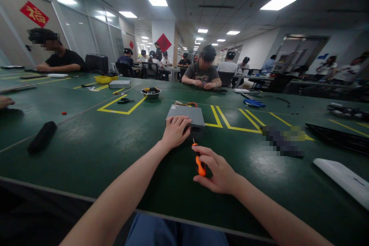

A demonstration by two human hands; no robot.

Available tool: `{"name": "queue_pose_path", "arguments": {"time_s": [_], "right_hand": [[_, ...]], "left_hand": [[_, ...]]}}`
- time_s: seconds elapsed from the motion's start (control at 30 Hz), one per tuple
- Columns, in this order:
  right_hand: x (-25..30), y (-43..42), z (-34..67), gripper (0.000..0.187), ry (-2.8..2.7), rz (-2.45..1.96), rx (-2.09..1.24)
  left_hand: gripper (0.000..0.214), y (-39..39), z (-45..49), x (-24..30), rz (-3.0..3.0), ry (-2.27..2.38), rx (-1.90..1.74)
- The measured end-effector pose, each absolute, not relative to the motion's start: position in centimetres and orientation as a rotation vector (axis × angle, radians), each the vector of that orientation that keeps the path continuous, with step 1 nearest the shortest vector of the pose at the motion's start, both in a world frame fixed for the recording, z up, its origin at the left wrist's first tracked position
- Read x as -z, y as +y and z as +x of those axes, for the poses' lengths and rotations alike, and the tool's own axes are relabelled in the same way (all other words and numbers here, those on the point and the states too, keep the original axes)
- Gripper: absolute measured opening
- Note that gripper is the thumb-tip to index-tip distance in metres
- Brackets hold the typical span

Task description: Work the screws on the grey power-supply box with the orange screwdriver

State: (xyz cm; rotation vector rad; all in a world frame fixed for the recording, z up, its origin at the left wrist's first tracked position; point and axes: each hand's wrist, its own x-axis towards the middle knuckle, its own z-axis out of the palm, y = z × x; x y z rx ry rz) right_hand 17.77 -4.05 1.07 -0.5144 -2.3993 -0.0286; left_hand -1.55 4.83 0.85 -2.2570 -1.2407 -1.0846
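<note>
The left hand [175,132] lies spread, pressing the grey metal case [184,112] steady, while the right hand [216,170] pinches the orange-handled screwdriver [200,165] firmly between its fingertips and thumb.

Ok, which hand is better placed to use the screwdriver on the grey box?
Probably the right hand: it holds the orange screwdriver near the grey metal box, while the left hand lies on the box.
</note>
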Motion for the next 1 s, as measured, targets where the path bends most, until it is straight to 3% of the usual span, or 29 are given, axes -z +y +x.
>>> {"name": "queue_pose_path", "arguments": {"time_s": [0.17, 0.4, 0.63, 0.87, 1.0], "right_hand": [[-1.6, -4.3, 17.5, 0.032, -2.509, -0.454, 0.139], [-0.6, -3.8, 16.9, 0.049, -2.373, -0.495, -0.035], [-1.2, -4.2, 17.0, 0.035, -2.52, -0.457, 0.085], [-0.5, -3.7, 16.7, 0.045, -2.386, -0.442, -0.019], [-1.2, -4.1, 17.0, 0.04, -2.518, -0.402, 0.092]], "left_hand": [[0.024, 4.7, -1.5, -0.8, -2.254, -1.249, 1.09], [0.025, 4.7, -1.5, -0.9, -2.258, -1.249, 1.064], [0.024, 4.7, -1.5, -0.8, -2.254, -1.252, 1.081], [0.024, 4.7, -1.6, -1.0, -2.284, -1.249, 1.075], [0.024, 4.7, -1.6, -0.9, -2.279, -1.245, 1.074]]}}
